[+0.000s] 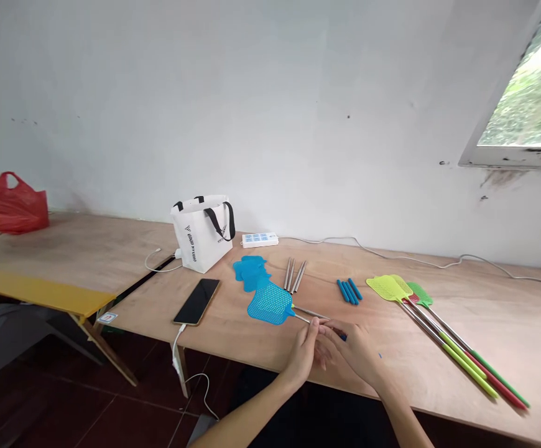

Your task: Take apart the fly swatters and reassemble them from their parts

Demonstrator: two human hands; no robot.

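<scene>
In front of me a blue fly swatter (270, 303) is held by its thin metal rod, its perforated head pointing to the left. My left hand (302, 353) pinches the rod between thumb and fingers. Close against it, my right hand (351, 348) is closed round the lower end, where a bit of blue handle shows under the fingers. A second metal rod (311, 312) runs just behind the held one; its far end is partly covered. Loose blue swatter heads (250, 269) overlap beyond. Several metal rods (295, 274) and several blue handles (349, 290) lie farther back.
Yellow, red and green fly swatters (457, 348) lie on the right of the wooden table (522, 323). A phone (198, 302) with a cable, a white bag (203, 236) and a power strip (260, 239) are on the left. A red bag (16, 208) sits farther off.
</scene>
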